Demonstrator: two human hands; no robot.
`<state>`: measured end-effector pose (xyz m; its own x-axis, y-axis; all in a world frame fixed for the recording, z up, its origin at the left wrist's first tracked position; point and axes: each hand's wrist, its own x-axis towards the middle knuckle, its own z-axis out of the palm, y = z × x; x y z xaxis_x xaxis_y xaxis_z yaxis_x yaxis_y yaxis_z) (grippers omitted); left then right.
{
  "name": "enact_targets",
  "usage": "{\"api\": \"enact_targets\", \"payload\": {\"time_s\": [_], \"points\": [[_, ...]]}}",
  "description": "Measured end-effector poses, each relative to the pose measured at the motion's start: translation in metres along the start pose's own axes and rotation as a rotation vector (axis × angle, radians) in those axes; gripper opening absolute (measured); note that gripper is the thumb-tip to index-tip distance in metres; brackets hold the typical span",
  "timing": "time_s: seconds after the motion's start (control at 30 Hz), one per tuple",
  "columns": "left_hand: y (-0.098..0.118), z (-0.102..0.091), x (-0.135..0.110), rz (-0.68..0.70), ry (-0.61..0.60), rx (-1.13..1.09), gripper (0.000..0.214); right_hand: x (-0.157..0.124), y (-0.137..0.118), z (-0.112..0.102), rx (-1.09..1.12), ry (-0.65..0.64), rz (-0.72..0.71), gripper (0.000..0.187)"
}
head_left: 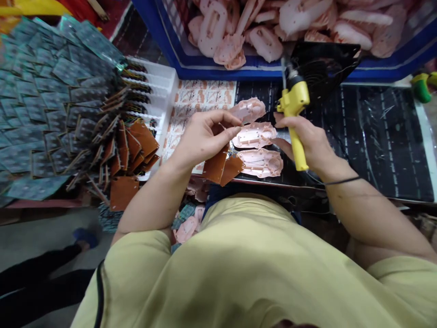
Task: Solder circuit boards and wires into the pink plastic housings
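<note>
My right hand (309, 139) is wrapped round the handle of a yellow soldering gun (297, 102), whose metal tip points away from me. My left hand (210, 136) has thumb and forefinger pinched together over the left ends of the pink plastic shells; whatever sits in the pinch is too small to make out. Three shells lie in a column between my hands: a far shell (251, 110), a middle shell (256, 135) and a near shell (262, 163). Brown circuit boards (216, 166) lie below my left hand, against the shells' left side.
A blue crate (218, 75) full of pink shells stands at the back, with a black fan (317, 64) before it. Stacked circuit boards (58, 109) fill the left, beside a white foam tray (160, 82). Printed sheets (201, 98) lie on the table. Someone's legs (44, 269) show lower left.
</note>
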<state>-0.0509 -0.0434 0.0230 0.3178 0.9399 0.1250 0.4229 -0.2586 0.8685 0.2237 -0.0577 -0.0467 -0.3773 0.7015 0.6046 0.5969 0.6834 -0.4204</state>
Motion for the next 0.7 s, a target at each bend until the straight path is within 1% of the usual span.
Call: {"api": "enact_targets", "payload": {"time_s": [0.07, 0.13, 0.2, 0.27, 0.37, 0.47, 0.57, 0.63, 0.7], "points": [[-0.01, 0.006, 0.007, 0.045, -0.013, 0.158, 0.019, 0.008, 0.017, 0.008, -0.06, -0.132, 0.024, 0.032], [-0.02, 0.015, 0.015, 0.092, -0.028, 0.281, 0.019, 0.013, 0.027, 0.016, -0.094, -0.242, 0.059, 0.034], [-0.027, 0.023, 0.02, 0.128, -0.059, 0.369, 0.019, 0.012, 0.028, 0.02, -0.12, -0.295, 0.067, 0.036], [-0.031, 0.029, 0.025, 0.147, -0.106, 0.427, 0.019, 0.005, 0.023, 0.019, -0.145, -0.287, 0.055, 0.036], [-0.029, 0.036, 0.029, 0.154, -0.19, 0.47, 0.02, -0.009, 0.008, 0.011, -0.16, -0.206, 0.014, 0.036], [-0.027, 0.042, 0.033, 0.149, -0.25, 0.477, 0.022, -0.021, -0.007, -0.003, -0.144, -0.028, 0.003, 0.029], [-0.028, 0.047, 0.036, 0.13, -0.262, 0.47, 0.02, -0.031, -0.02, -0.023, -0.127, 0.16, 0.0, 0.019], [-0.03, 0.049, 0.038, 0.11, -0.259, 0.468, 0.019, -0.04, -0.025, -0.038, -0.098, 0.215, -0.044, 0.022], [-0.032, 0.05, 0.038, 0.092, -0.251, 0.476, 0.019, -0.052, -0.028, -0.051, -0.089, 0.231, -0.044, 0.034]]}}
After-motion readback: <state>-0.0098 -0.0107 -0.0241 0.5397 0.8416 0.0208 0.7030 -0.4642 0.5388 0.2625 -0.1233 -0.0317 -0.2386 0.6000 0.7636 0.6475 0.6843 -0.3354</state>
